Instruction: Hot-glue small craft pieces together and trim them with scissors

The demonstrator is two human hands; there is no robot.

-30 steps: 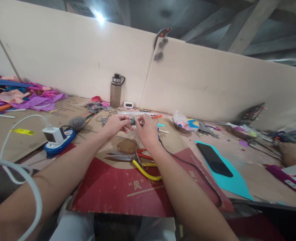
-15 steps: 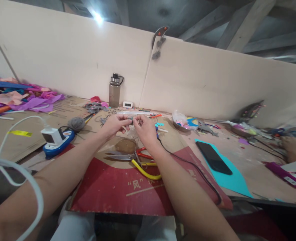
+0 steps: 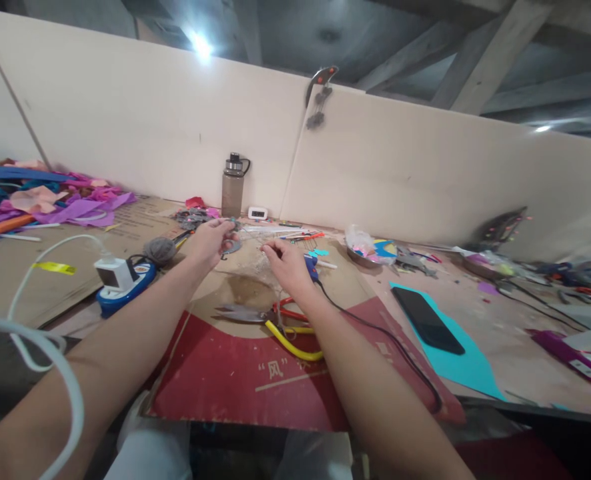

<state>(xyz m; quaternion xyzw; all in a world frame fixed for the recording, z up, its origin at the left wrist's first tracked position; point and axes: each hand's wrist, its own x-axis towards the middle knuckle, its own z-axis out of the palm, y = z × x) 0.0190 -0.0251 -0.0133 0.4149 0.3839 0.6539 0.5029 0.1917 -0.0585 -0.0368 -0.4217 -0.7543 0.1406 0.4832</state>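
Note:
Over the cardboard, my left hand [image 3: 211, 241] pinches a small dark, teal-tinted piece [image 3: 234, 224] at its fingertips; its kind is too small to make out. A thin thread or wire [image 3: 251, 235] seems to run from it towards my right hand [image 3: 286, 268], whose thumb and forefinger are closed on the far end. Below the hands lie scissors [image 3: 291, 341] with yellow handles and a red-handled tool [image 3: 288, 309], partly overlapping. A blue glue gun [image 3: 311, 268] is beside my right hand, partly hidden by it.
A black phone [image 3: 427, 320] lies on turquoise sheet to the right. A blue power strip [image 3: 125, 293] with a white charger and loose cable is at left. Behind stand a bottle [image 3: 233, 188] and a small white clock [image 3: 258, 213]. A bowl [image 3: 364, 257] holds scraps.
My hands, close together before, have drawn apart, the left one moving left and the right one slightly right and nearer. A thin strand now shows between them. Another person's hand at far right has gone from view.

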